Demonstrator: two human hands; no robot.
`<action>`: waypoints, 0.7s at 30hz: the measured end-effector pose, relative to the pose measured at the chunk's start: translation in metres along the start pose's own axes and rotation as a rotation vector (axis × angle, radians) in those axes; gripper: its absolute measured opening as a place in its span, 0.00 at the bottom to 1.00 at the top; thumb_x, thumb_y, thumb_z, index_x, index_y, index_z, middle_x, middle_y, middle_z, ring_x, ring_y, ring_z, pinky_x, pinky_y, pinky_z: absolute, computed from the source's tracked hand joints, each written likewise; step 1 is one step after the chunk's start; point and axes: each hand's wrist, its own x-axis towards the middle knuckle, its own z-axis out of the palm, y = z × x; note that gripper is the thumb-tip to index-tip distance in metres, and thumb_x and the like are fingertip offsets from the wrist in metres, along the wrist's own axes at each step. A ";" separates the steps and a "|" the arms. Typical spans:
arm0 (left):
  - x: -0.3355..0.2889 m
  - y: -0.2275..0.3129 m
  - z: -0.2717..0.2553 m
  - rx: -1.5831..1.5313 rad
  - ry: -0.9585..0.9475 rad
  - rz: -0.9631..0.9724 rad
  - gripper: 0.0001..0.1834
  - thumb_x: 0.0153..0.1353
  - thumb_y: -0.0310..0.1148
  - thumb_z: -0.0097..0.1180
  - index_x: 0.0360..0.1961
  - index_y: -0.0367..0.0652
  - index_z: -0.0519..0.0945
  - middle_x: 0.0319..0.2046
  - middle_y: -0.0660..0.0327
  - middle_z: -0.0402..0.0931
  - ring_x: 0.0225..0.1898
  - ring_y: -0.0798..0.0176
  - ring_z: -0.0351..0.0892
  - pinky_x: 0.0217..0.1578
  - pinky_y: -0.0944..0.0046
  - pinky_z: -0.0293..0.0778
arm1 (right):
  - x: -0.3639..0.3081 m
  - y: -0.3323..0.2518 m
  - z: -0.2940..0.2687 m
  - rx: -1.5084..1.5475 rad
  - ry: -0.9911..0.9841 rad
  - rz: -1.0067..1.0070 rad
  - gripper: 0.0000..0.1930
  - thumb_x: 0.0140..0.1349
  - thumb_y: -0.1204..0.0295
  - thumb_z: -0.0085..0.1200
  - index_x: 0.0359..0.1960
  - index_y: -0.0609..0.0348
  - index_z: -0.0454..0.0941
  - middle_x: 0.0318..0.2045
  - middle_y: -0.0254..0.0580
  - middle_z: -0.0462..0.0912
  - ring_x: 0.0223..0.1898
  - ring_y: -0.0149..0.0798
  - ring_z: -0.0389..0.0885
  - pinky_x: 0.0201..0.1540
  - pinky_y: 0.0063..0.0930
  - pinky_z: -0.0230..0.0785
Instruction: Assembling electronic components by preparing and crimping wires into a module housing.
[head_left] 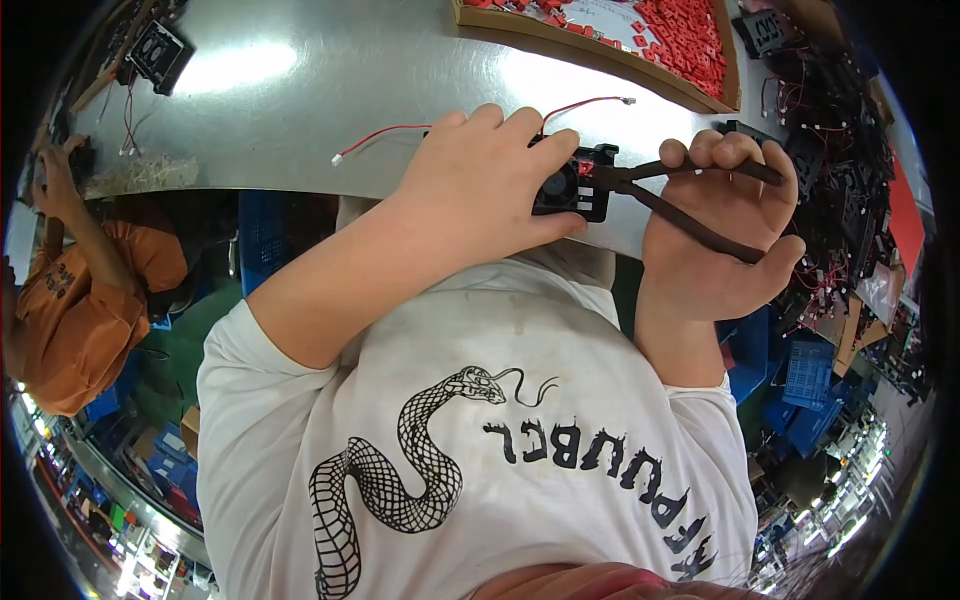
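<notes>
My left hand (485, 175) lies over a black plastic fan housing (597, 208), gripping it near the table's front edge. It covers much of the housing, though part of the round fan shows. Two thin red wires (380, 131) with small connectors stick out beyond the hand, one leftward and one to the far right. Around the dark handles of a pair of pliers (690, 224) my right hand (725, 215) is closed. The plier jaws meet the housing's right part, at a small red piece (585, 169); whether they clamp it I cannot tell.
A cardboard tray (590, 50) heaped with small red pieces stands at the back right. Black housings with wires (825, 150) pile up on the right. Another fan unit (158, 55) sits at the far left. A co-worker in an orange shirt (90, 300) works on the left.
</notes>
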 end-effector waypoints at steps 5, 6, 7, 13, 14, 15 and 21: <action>0.001 0.000 -0.001 -0.005 -0.011 -0.004 0.34 0.53 0.58 0.70 0.56 0.50 0.80 0.42 0.59 0.79 0.45 0.53 0.81 0.44 0.53 0.75 | 0.007 0.005 0.005 -0.008 -0.160 -0.047 0.26 0.72 0.47 0.42 0.55 0.57 0.74 0.41 0.46 0.75 0.40 0.43 0.69 0.42 0.44 0.64; 0.001 0.001 -0.003 -0.018 -0.032 -0.012 0.34 0.53 0.58 0.70 0.56 0.51 0.80 0.43 0.59 0.78 0.45 0.53 0.81 0.45 0.53 0.74 | 0.011 0.004 0.006 -0.010 -0.161 -0.051 0.26 0.72 0.47 0.42 0.55 0.57 0.74 0.41 0.46 0.75 0.40 0.43 0.69 0.42 0.44 0.64; 0.000 0.001 -0.003 -0.016 -0.029 -0.009 0.34 0.53 0.58 0.70 0.56 0.51 0.80 0.43 0.59 0.78 0.45 0.53 0.81 0.45 0.53 0.74 | 0.016 0.002 0.006 -0.018 -0.236 -0.004 0.25 0.72 0.49 0.42 0.53 0.57 0.75 0.39 0.46 0.74 0.37 0.42 0.68 0.40 0.42 0.63; 0.003 -0.002 -0.005 -0.008 -0.016 0.019 0.33 0.52 0.56 0.72 0.56 0.53 0.79 0.40 0.61 0.77 0.43 0.53 0.80 0.43 0.51 0.74 | 0.032 0.001 0.003 -0.008 -0.439 0.082 0.21 0.71 0.52 0.42 0.49 0.57 0.76 0.31 0.45 0.72 0.30 0.41 0.66 0.35 0.40 0.61; 0.004 -0.003 -0.006 -0.020 -0.053 0.032 0.33 0.53 0.56 0.71 0.57 0.53 0.79 0.42 0.60 0.78 0.44 0.52 0.80 0.45 0.51 0.74 | 0.034 0.001 0.003 -0.003 -0.480 0.089 0.21 0.70 0.53 0.44 0.46 0.59 0.78 0.29 0.44 0.74 0.28 0.41 0.68 0.33 0.40 0.62; 0.006 -0.004 -0.006 -0.033 -0.092 0.046 0.33 0.54 0.57 0.70 0.57 0.53 0.79 0.44 0.60 0.79 0.46 0.52 0.80 0.48 0.51 0.74 | 0.037 0.001 0.002 0.000 -0.520 0.095 0.21 0.69 0.53 0.47 0.43 0.60 0.80 0.27 0.43 0.75 0.26 0.42 0.69 0.31 0.39 0.63; 0.027 -0.019 -0.028 -0.635 -0.259 0.222 0.19 0.49 0.53 0.73 0.38 0.57 0.88 0.34 0.61 0.84 0.40 0.52 0.82 0.47 0.53 0.75 | 0.086 0.015 0.039 0.169 -1.112 0.700 0.27 0.68 0.52 0.54 0.30 0.70 0.84 0.23 0.44 0.82 0.22 0.42 0.78 0.29 0.33 0.71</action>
